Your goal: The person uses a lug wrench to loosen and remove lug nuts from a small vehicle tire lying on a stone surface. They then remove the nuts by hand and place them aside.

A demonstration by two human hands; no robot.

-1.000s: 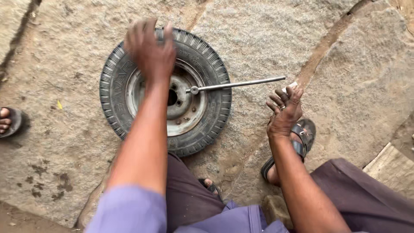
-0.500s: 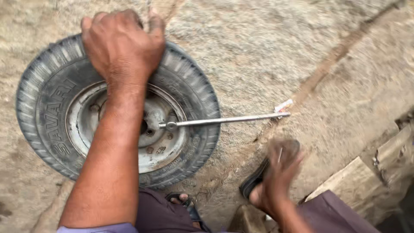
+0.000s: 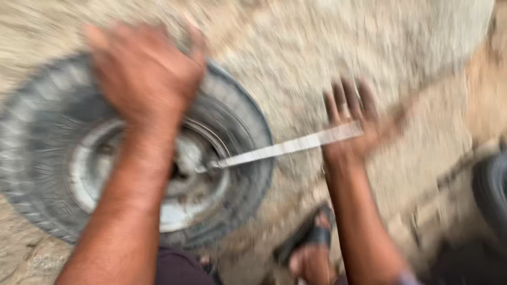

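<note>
Left hand (image 3: 145, 79) clamped on the tyre (image 3: 47, 137) (blurred), right hand (image 3: 351, 124) seemingly open under the metal rod (image 3: 285, 148).

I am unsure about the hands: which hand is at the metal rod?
The right hand, at the rod's outer end. The left hand rests on the tyre.

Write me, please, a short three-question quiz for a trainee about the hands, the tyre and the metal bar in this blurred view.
1. True or false: the left hand rests on the far side of the tyre.
2. The metal bar runs from the wheel hub toward: A) the sandalled foot; B) the right hand; C) the left hand.
3. What surface does the tyre lie on?

Key
1. True.
2. B; the bar's outer end is at the right hand, though the blur hides whether the fingers are closed on it.
3. Rough stone ground.
</note>
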